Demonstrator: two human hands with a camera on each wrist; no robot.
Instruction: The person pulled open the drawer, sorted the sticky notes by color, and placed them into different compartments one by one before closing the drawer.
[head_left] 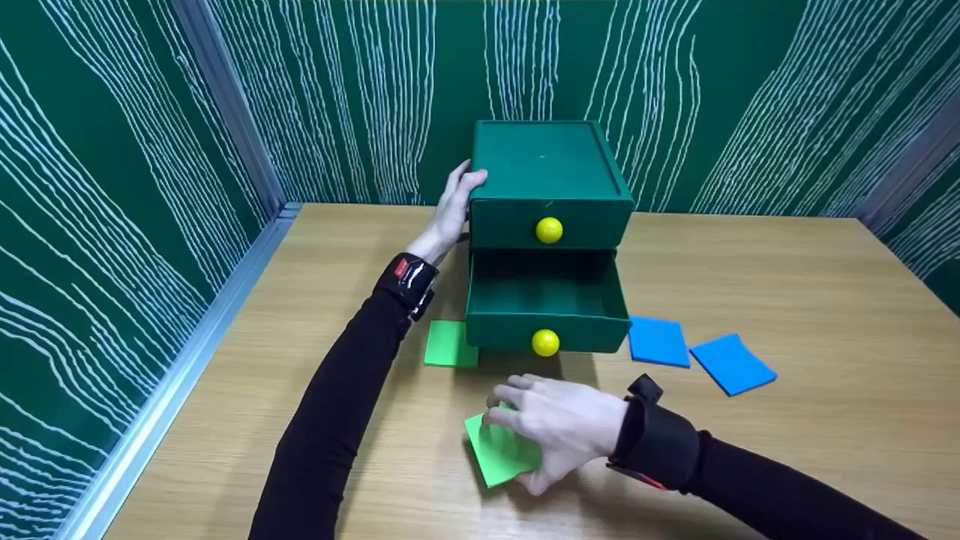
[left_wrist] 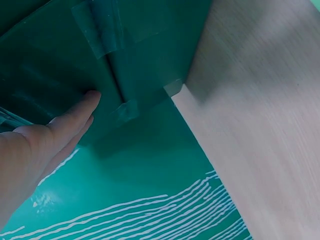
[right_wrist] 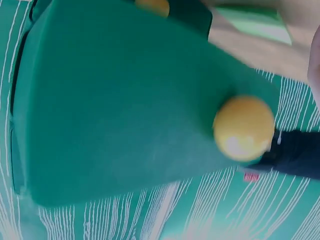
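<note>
A green drawer unit (head_left: 551, 165) with yellow round knobs stands at the back of the table. Its upper drawer is closed, while the lower drawer (head_left: 547, 330) is pulled out, with no objects visible inside. My left hand (head_left: 448, 206) rests against the unit's left side; the left wrist view shows its fingers extended along the green wall. In front of the lower drawer, my right hand (head_left: 559, 424) holds a green sticky-note pad (head_left: 504, 450) between thumb and fingers. The pad is tilted, with a shadow below it. Another green pad (head_left: 448, 343) lies left of the lower drawer.
Two blue sticky-note pads, a nearer one (head_left: 660, 342) and a farther-right one (head_left: 733, 365), lie right of the lower drawer on the wooden table (head_left: 787, 300). Green walls (head_left: 360, 90) with white wavy lines stand behind and at the sides.
</note>
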